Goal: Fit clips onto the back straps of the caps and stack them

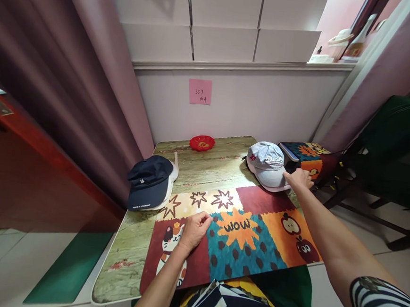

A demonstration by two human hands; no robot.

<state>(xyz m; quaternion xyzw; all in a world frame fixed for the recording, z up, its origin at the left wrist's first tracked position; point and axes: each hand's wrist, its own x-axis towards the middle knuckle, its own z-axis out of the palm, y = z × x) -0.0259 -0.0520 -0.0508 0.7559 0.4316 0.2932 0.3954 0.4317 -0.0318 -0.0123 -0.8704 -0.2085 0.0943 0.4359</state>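
"Pale blue cap (265, 158): where is it?"

"On the wood-patterned table (122, 256), at its right edge towards the far corner, brim facing the near edge."

"Is anyone holding it?"

"The person's right hand (298, 179) touches the side of the brim; whether it grips, I cannot tell."

"And the left hand (196, 229)?"

"Loosely curled, nothing visible in it, over the colourful mat (249, 260) lying along the near edge."

"What else is there?"

"Another cap, a navy one (149, 180), at the left edge, and a red dish (202, 143) by the far edge."
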